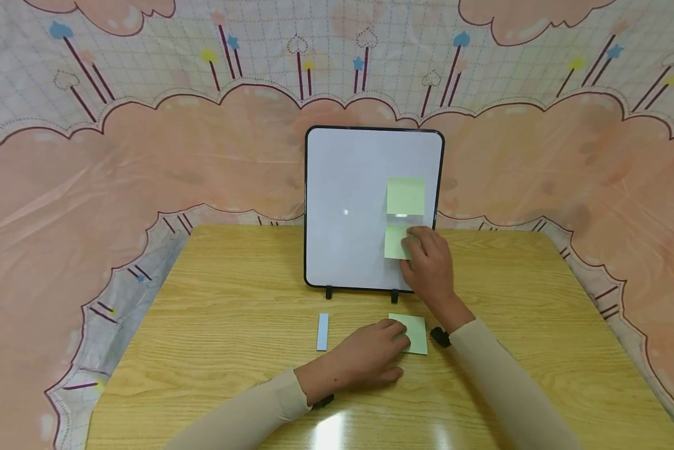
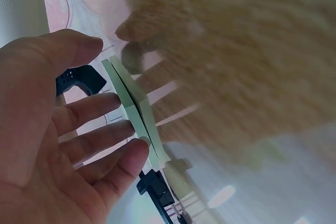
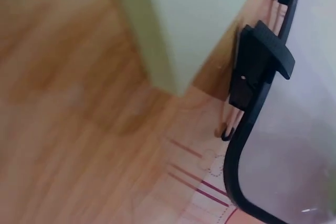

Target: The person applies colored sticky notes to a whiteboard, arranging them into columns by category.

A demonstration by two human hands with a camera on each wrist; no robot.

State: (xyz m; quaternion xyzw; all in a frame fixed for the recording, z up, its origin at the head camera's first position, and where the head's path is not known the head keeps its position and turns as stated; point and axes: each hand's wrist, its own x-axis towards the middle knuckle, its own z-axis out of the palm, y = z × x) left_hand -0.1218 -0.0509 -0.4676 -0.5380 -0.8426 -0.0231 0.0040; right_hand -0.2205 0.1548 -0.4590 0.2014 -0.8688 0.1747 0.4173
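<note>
A small whiteboard (image 1: 348, 181) stands upright at the back of the table. Two pale green sticky notes are on its right side, an upper note (image 1: 406, 196) and a lower note (image 1: 394, 242). My right hand (image 1: 431, 265) has its fingertips on the right part of the lower note, covering some of it. On the table in front of the board lies a pad of green sticky notes (image 1: 418, 337). My left hand (image 1: 370, 353) rests its extended fingers on the pad's left side; the left wrist view shows fingertips against the pad (image 2: 137, 109). The right hand is out of the right wrist view.
A narrow light-blue strip (image 1: 322, 332) lies left of the pad. Black feet (image 1: 395, 296) hold the board up, one seen closely as a black clip (image 3: 257, 61). The wooden table (image 1: 230, 294) is enclosed by a patterned cloth (image 1: 202, 150) behind and at the sides.
</note>
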